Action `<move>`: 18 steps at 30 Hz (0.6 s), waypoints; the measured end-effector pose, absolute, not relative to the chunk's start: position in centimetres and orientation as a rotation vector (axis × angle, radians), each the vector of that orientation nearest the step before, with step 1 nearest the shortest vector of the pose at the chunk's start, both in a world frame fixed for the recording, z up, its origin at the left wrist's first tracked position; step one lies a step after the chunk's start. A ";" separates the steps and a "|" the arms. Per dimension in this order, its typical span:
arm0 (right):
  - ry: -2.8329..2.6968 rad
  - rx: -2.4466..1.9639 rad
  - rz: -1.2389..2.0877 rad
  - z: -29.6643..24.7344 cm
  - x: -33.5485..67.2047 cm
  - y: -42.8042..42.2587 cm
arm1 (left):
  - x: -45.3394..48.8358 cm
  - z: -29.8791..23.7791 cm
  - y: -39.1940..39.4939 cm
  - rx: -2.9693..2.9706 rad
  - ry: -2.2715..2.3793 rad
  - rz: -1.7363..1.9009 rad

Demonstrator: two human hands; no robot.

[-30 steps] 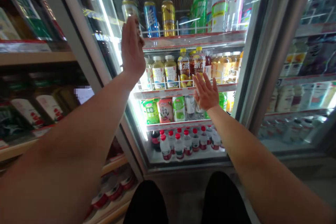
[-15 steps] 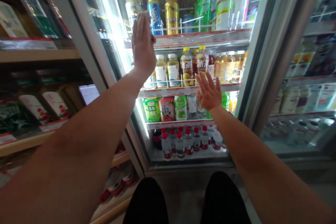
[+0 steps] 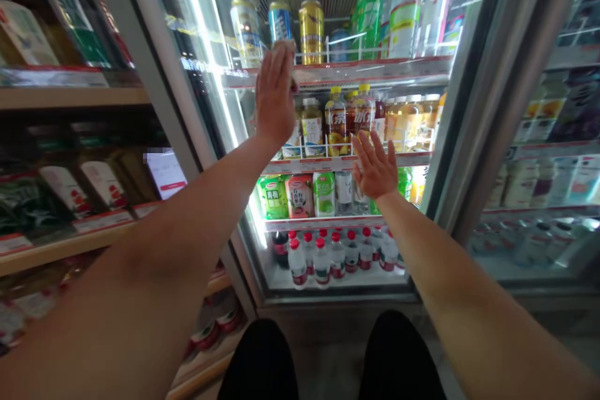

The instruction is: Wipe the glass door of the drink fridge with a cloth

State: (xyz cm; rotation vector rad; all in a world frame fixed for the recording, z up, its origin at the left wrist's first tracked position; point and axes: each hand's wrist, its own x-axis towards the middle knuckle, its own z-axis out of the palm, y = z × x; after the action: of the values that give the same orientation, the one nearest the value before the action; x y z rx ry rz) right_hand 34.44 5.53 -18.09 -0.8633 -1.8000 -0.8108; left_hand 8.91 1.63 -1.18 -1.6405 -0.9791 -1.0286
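An open drinks fridge stands before me with lit shelves. My left hand is raised flat, fingers together and stretched out, in front of the pale yellow bottles on the second shelf, its fingertips near the blue can on the top shelf. It holds nothing. My right hand is lower, fingers spread, at the rail of the second shelf in front of brown tea bottles. It holds nothing either.
The glass door stands open at the left. Cans and a green bottle fill the top shelf, cartons the third, small red-capped bottles the bottom. A wooden shelf unit is left, another fridge right.
My left hand has moved right and slightly down, from the fridge's left edge to in front of the second-shelf bottles. The right hand has barely shifted.
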 end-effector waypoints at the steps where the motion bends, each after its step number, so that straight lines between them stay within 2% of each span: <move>1: -1.802 -0.865 -0.810 -18.1 34.4 5.5 | 9.6 -2.0 1.1 -1.698 -0.965 -0.985; 5: -1.798 -0.856 -0.819 -18.2 34.5 5.7 | 11.7 -3.3 0.0 -1.936 -0.898 -0.779; 11: -1.763 -0.844 -0.866 -18.3 34.4 5.8 | 11.1 0.3 1.8 -1.724 -1.037 -0.940; 14: -1.784 -0.855 -0.838 -18.2 34.4 5.7 | 11.8 -1.6 1.3 -1.779 -0.963 -0.882; 18: -1.770 -0.835 -0.848 -18.2 34.4 5.7 | 12.7 -4.1 -0.1 -2.036 -0.780 -0.590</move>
State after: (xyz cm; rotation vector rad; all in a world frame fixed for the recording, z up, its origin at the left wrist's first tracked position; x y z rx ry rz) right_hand 34.43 5.72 -18.19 -0.8354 -1.7702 -0.8477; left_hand 12.69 -0.11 -4.07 -2.0362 -0.7798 -0.5895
